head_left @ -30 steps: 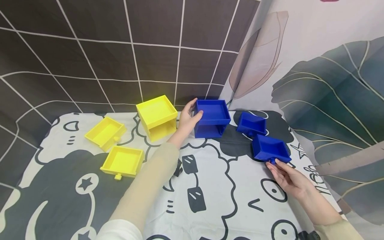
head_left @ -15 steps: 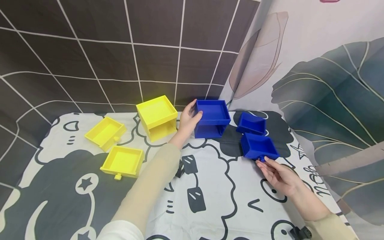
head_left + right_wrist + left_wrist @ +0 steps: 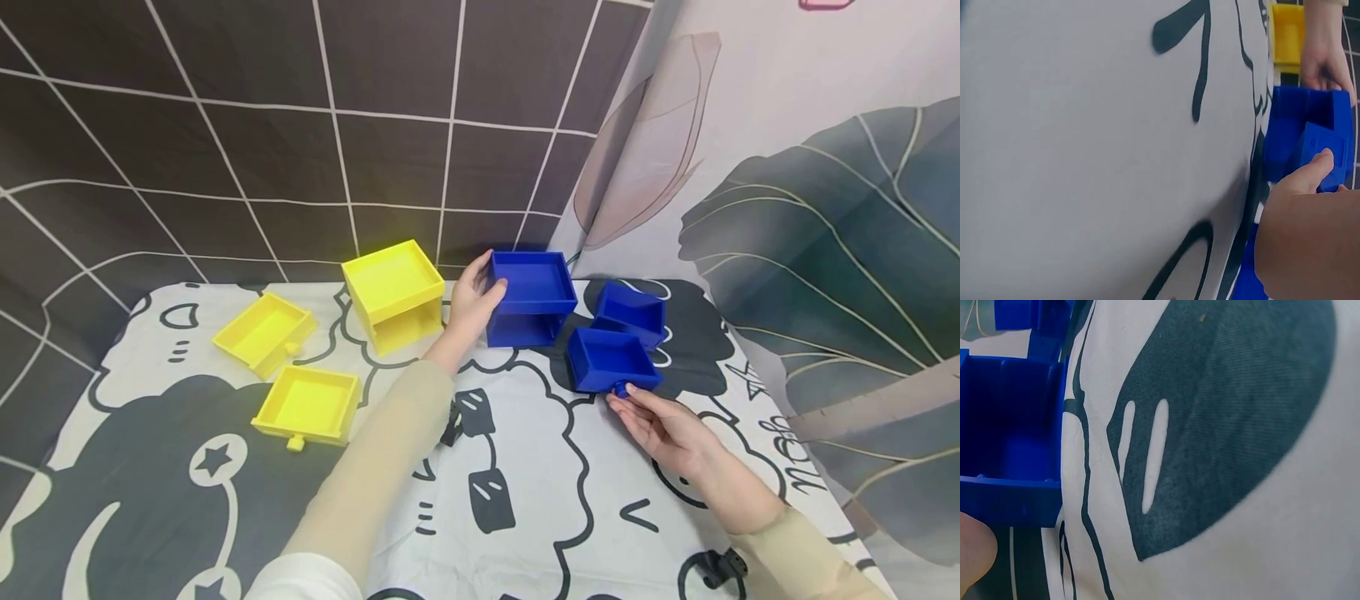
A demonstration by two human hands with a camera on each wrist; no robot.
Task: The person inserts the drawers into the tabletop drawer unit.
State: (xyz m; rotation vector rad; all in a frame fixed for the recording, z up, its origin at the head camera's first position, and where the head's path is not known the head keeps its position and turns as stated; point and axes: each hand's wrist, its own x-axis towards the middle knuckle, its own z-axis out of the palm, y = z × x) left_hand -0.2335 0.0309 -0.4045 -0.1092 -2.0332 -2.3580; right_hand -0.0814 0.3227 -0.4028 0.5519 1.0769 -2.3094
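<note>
My left hand [image 3: 471, 315] holds the left side of a small blue drawer cabinet [image 3: 531, 279], thumb at its front edge and fingers around the side. The cabinet has a shallow tray top and an open front slot, which also shows in the left wrist view. To its right, my right hand [image 3: 675, 429] pinches the knob of a blue drawer [image 3: 611, 360] between thumb and fingers. This drawer is close to the cabinet's front right corner and overlaps a second blue drawer [image 3: 632, 310] in the head view. In the right wrist view, the thumb lies on the drawer's front [image 3: 1315, 139].
A yellow cabinet [image 3: 393, 279] with an open front stands left of the blue one. Two yellow drawers [image 3: 266, 332] lie farther left on the patterned cloth [image 3: 540, 500]. A dark gridded curtain [image 3: 262, 150] hangs behind, and a leaf-patterned one [image 3: 840, 208] at right.
My right hand has moved the blue drawer leftward and slightly back, from beyond the second blue drawer to near the blue cabinet. The left hand stays on the cabinet.
</note>
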